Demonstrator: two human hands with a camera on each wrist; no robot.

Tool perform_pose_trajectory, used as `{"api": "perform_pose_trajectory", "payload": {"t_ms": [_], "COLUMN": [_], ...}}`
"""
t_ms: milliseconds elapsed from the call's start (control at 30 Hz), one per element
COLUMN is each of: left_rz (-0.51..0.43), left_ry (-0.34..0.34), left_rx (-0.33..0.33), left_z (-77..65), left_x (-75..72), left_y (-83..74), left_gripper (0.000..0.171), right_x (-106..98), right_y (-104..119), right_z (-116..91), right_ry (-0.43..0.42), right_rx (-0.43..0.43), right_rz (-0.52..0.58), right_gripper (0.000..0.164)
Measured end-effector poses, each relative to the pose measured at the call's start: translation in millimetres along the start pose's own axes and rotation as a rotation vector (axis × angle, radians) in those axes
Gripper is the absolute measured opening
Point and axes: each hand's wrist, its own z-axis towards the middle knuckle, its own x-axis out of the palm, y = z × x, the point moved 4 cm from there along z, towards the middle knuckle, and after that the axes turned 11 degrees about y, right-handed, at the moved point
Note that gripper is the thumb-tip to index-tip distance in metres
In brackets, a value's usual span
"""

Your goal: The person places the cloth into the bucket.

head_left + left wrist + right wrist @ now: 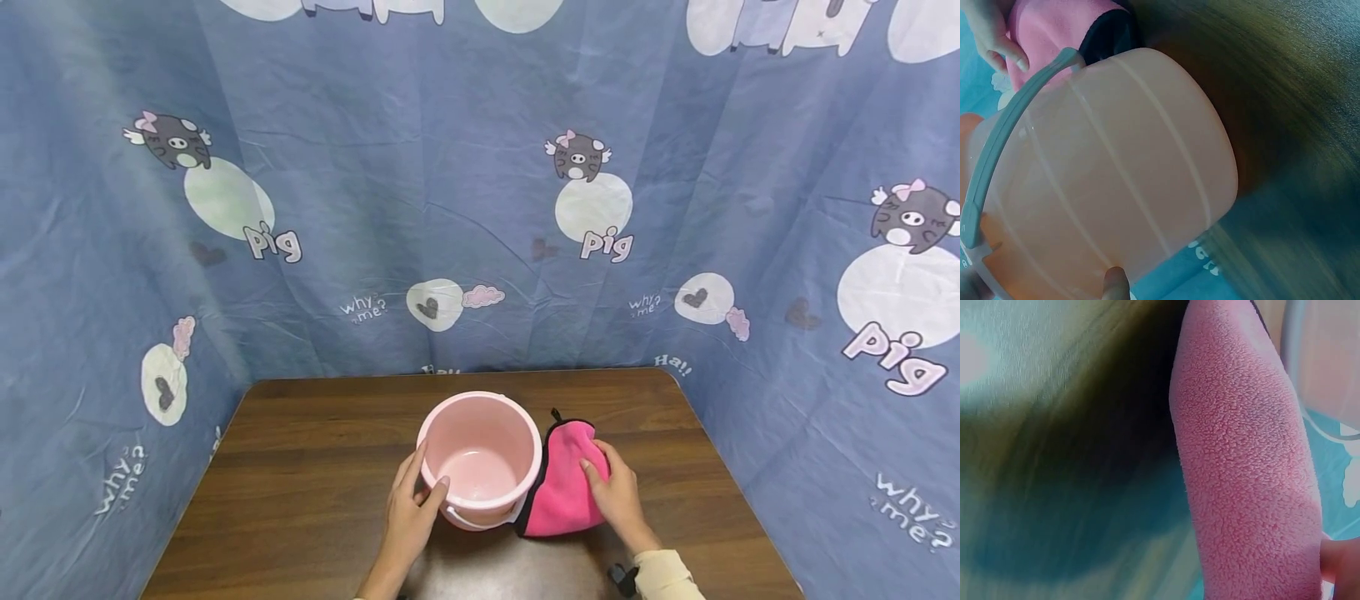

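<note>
A pink plastic bucket [477, 423] stands upright at the middle of the table, its inside bare. My left hand [407, 515] grips its left side, thumb at the rim and fingers along the outer wall. In the left wrist view the ribbed wall [1129, 156] fills the middle, with the pale handle [1007, 128] hanging down beside it. Just right of the bucket is a bright pink fleecy cloth [564, 487] with black edging and a small black loop [556, 414]. My right hand [619, 497] pinches the cloth's right edge; in the right wrist view the folded cloth [1247, 469] hides most of that hand.
The brown wooden table [315, 483] extends to both sides of the bucket. Behind and beside it hangs a blue curtain [480, 183] printed with pigs. A black strap [622, 578] sits at my right wrist, by a cream sleeve [666, 575].
</note>
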Motion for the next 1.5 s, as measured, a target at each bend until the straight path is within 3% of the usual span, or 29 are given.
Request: {"api": "perform_pose_trajectory", "payload": {"t_ms": [267,533,1067,1500], "left_rz": [0.001,-0.006,-0.005,-0.002], "left_ry": [-0.002,-0.003,-0.01,-0.009], "left_rx": [-0.012,-0.014,0.012,0.002], "left_z": [-0.3,0.3,-0.9,-0.5], "left_x": [0.1,0.4,-0.3,1.0], "left_y": [0.3,-1.9,-5.2,-0.9], "left_gripper": [0.067,0.067,0.064,0.067], "right_x": [-4.5,-13.6,-26.0,-49.3], "right_y": [10.3,18.2,46.0,75.5], "right_z": [5.7,10.6,14.0,15.4], "right_ry": [-0.044,-0.029,-0.114,-0.215], "right_rx": [-0.055,-0.017,-0.05,-0.145], "right_rz": [-0.013,0.03,0.062,0.108], "right_gripper": [0.038,0.039,0.038,0.04]}}
